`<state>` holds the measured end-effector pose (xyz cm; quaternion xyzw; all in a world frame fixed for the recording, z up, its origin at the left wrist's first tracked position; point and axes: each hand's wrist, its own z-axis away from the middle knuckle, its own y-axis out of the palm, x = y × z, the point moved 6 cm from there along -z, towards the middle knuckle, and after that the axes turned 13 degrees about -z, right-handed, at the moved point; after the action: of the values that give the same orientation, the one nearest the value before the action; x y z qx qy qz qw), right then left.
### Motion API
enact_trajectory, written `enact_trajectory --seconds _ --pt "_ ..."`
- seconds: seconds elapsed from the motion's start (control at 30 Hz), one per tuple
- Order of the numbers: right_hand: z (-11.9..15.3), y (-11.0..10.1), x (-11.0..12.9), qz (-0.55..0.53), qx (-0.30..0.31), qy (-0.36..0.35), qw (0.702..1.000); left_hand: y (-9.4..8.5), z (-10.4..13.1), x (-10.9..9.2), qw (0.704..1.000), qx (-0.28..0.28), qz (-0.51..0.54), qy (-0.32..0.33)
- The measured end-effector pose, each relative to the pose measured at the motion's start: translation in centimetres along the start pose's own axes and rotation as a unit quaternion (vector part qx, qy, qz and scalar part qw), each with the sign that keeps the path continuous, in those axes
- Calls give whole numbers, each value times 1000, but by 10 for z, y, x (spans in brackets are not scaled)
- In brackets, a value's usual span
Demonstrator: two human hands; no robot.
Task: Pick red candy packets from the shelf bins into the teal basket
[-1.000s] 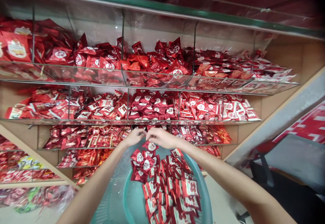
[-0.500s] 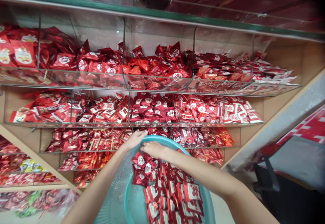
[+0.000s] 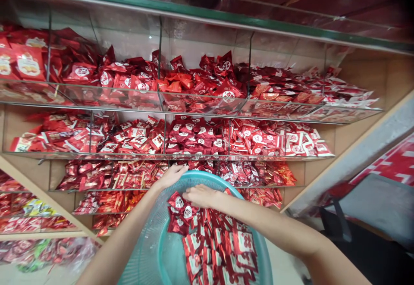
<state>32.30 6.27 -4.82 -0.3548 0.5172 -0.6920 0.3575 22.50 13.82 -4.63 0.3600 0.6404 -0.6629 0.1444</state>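
Note:
A teal plastic basket (image 3: 152,233) holds many small red packets (image 3: 220,246), with several darker red packets (image 3: 177,216) at its far left. My left hand (image 3: 173,176) is wrapped over the far rim of the basket. Inside the basket, my right hand (image 3: 200,195) reaches over the far packets, its fingers bent down beside the dark red ones. What its fingertips hold, if anything, is hidden.
Glass-fronted shelves (image 3: 203,112) with dividers and red packets rise ahead. Wooden side panels (image 3: 349,147) slope beside them. A black chair (image 3: 362,237) stands at the lower right. Plastic bags (image 3: 48,252) lie at the lower left.
My right hand has moved back from the far rim and slightly right, over the packets. My left hand stays at the rim.

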Motion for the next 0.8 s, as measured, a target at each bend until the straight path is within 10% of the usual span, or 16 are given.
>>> enact_trajectory --seconds 0.2,0.8 --pt "-12 29 16 17 122 27 992 -2 1 -7 1000 -6 -15 26" --pt "-28 51 13 38 119 30 992 -2 4 -10 1000 3 -2 30"
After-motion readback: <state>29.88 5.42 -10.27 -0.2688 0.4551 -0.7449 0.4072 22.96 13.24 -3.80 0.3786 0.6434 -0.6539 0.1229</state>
